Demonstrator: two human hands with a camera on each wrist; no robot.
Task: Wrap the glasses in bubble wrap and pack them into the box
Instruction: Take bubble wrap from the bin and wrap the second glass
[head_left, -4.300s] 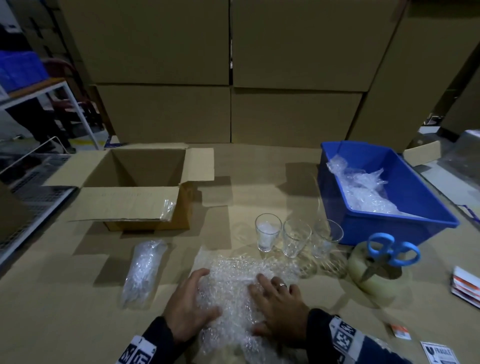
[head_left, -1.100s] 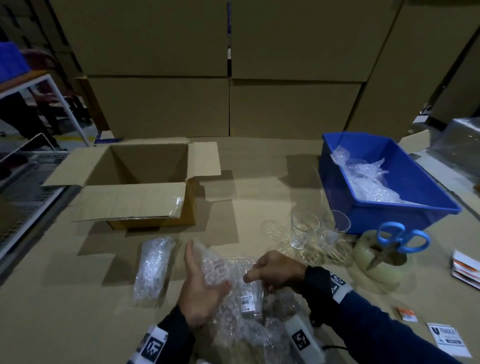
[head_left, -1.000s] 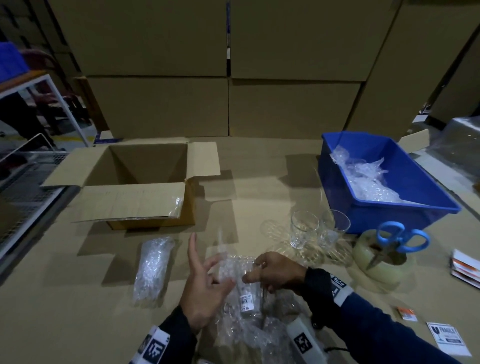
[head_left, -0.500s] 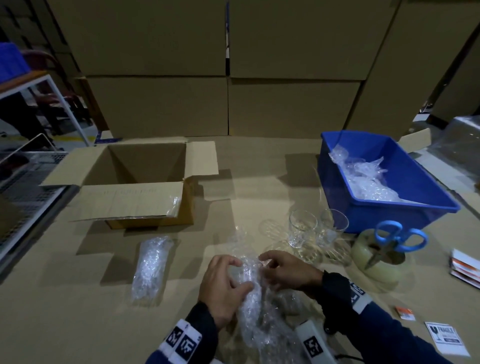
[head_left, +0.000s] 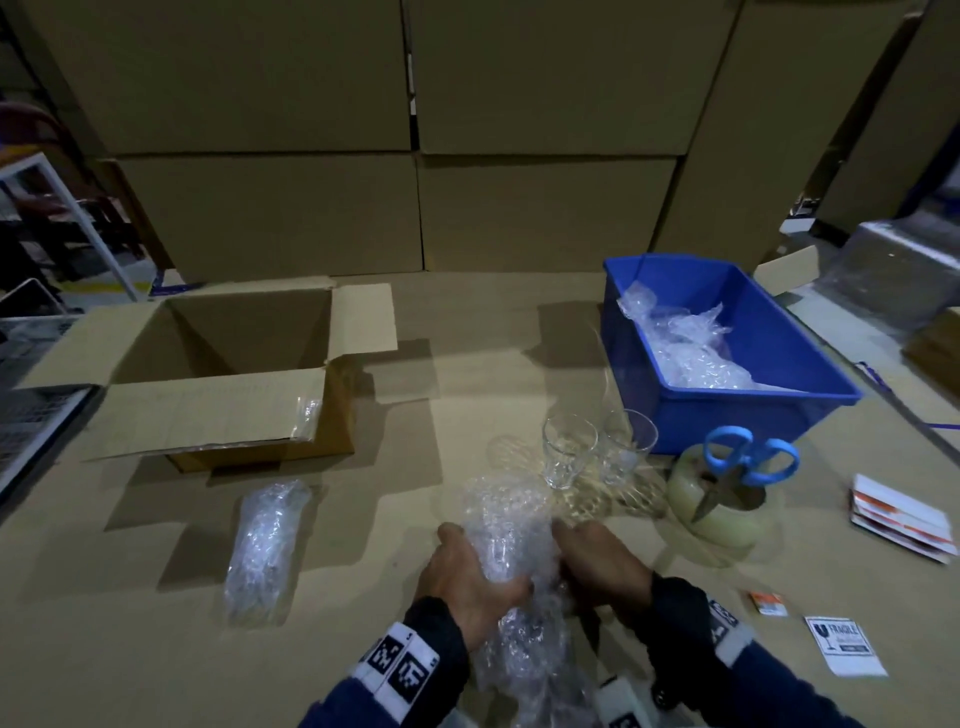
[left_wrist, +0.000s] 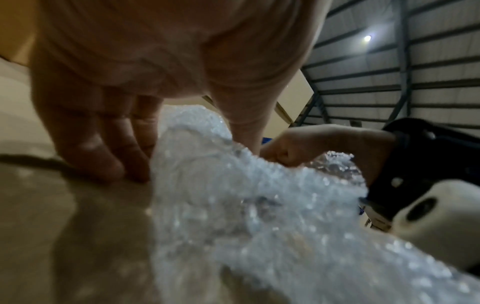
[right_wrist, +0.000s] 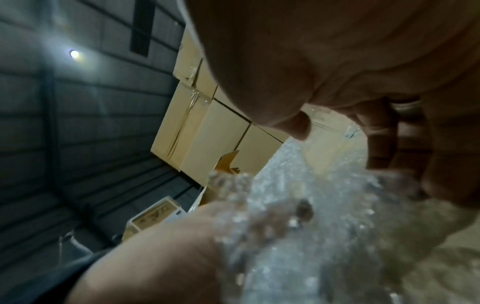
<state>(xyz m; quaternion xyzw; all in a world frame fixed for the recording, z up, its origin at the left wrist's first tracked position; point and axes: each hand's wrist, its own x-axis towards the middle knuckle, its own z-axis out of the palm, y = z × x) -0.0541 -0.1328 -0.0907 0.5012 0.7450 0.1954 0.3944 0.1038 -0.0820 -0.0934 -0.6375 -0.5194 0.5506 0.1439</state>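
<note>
A bubble-wrap roll (head_left: 506, 530) with a glass inside lies on the cardboard tabletop near the front middle. My left hand (head_left: 467, 566) grips its left side, fingers curled round it, and my right hand (head_left: 597, 564) grips its right side. In the left wrist view the bubble wrap (left_wrist: 259, 205) fills the lower right under my left fingers (left_wrist: 109, 156). In the right wrist view my right fingers (right_wrist: 389, 144) curl over the wrap (right_wrist: 311, 205). Two bare glasses (head_left: 569, 457) stand just beyond. An open cardboard box (head_left: 234, 374) sits at the left. One wrapped bundle (head_left: 265, 545) lies in front of it.
A blue bin (head_left: 769, 358) with more bubble wrap sits at the right. Blue-handled scissors (head_left: 748, 462) stand in a tape roll (head_left: 717, 509). Fragile stickers (head_left: 847, 644) and a label stack (head_left: 898, 519) lie at the far right. Stacked cartons (head_left: 415, 130) wall the back.
One of three glasses was taken and laid on the flat sheet. Both hands have since rolled the wrap round it, and now they clasp the closed roll from both sides.
</note>
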